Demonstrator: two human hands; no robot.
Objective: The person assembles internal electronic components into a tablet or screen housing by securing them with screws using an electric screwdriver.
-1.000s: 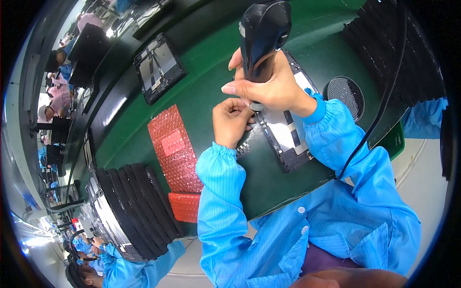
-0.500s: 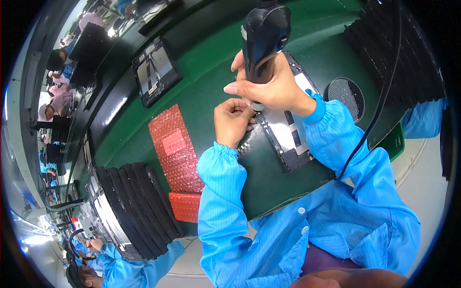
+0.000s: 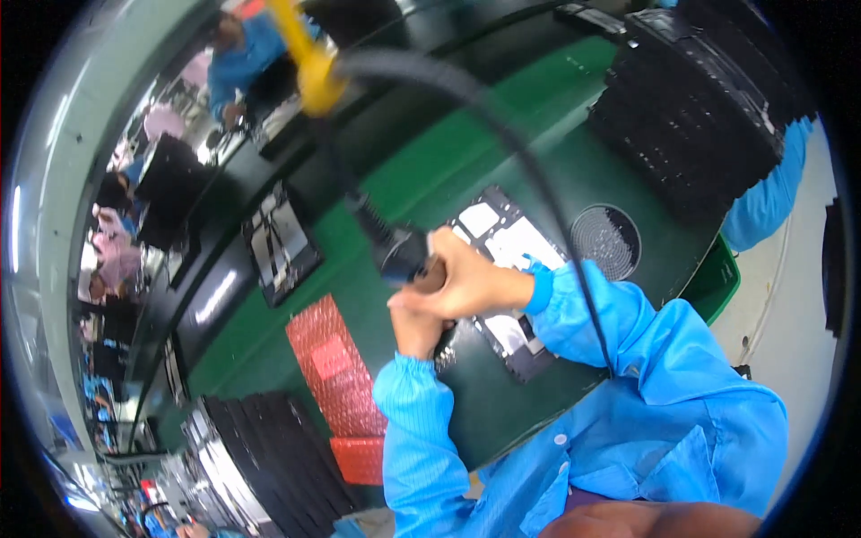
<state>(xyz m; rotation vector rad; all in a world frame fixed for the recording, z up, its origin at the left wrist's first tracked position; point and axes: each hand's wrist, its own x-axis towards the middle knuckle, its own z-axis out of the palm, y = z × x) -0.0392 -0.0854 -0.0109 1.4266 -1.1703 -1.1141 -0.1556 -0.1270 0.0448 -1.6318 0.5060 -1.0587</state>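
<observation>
My right hand (image 3: 480, 282) is wrapped round a black electric screwdriver (image 3: 401, 255), its cord end pointing up and away from me. Just beneath it is my left hand (image 3: 416, 334), whose fingers are mostly hidden behind the right hand and the tool. The screwdriver's tip is hidden as well. Under and beside my right wrist lies a flat black device frame (image 3: 516, 240) with white and silver panels. A few small shiny parts (image 3: 444, 351) lie on the green table mat by my left wrist.
Left of my hands is red bubble wrap (image 3: 345, 386); beyond it lies another device frame (image 3: 280, 244). A round ridged dish (image 3: 607, 242) sits to the right. Black stacks (image 3: 686, 117) (image 3: 278, 462) flank me. A dark cable (image 3: 538, 170) and yellow hanger (image 3: 314, 76) cross overhead. A green bin (image 3: 717, 282) stands right.
The view has shifted, so the table sits lower in it. The screwdriver has tipped from upright toward the left, and my right hand now covers most of my left fingers.
</observation>
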